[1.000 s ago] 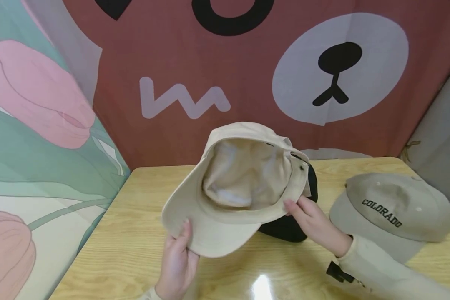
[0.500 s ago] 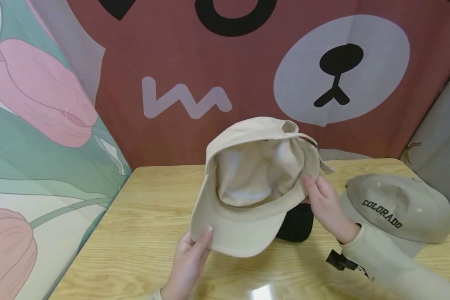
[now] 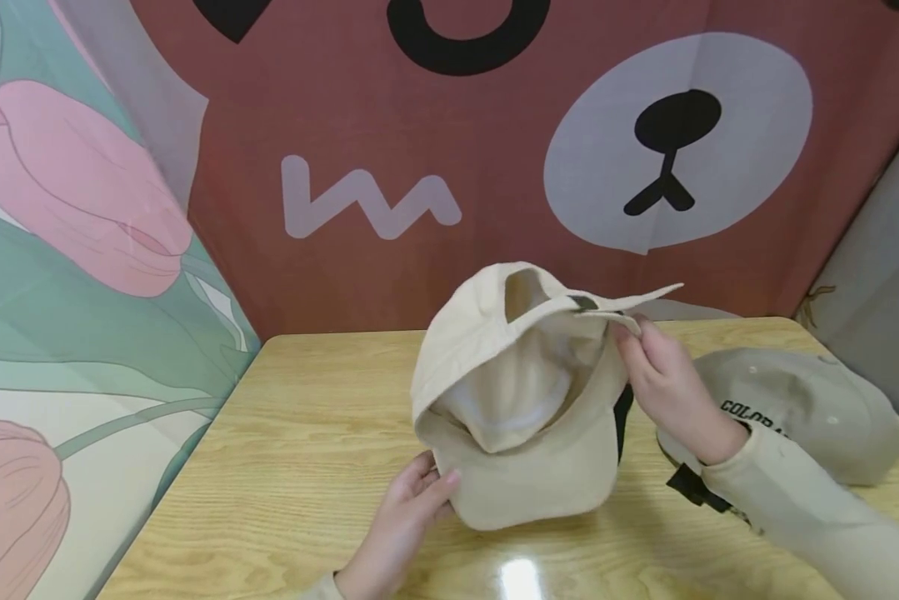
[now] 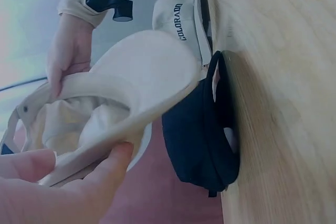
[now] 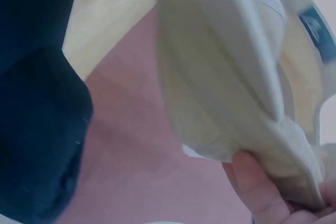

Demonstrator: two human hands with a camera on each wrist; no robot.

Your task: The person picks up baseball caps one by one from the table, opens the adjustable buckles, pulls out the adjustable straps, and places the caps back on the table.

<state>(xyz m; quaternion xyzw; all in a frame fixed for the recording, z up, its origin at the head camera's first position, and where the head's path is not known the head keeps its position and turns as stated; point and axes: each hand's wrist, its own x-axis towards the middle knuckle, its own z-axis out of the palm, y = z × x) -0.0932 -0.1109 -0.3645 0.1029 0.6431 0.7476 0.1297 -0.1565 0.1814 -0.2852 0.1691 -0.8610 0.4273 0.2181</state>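
A cream baseball cap [image 3: 535, 487] is held up over the table, its inside facing me and its brim pointing down. My left hand [image 3: 412, 517] pinches the brim's left edge, thumb on the near side. At the cap's back, my right hand [image 3: 677, 392] grips the sweatband near the adjuster strap [image 3: 644, 298], whose loose end sticks out to the right. The left wrist view shows the brim [image 4: 152, 72] between thumb and fingers. In the right wrist view, the right fingers [image 5: 257, 190] pinch the cap's fabric edge.
Behind the cream cap, a black cap [image 4: 194, 135] stands on the wooden table [image 3: 307, 417], mostly hidden in the head view. A grey-beige cap lettered COLORADO [image 3: 831, 417] lies at the right, partly behind the right arm. A bear-print cloth [image 3: 494, 150] hangs behind the table.
The cream cap has shifted right and turned, so its rear opening and strap now show and its brim points down. Both hands moved right with it; the right hand also rose along the sweatband.
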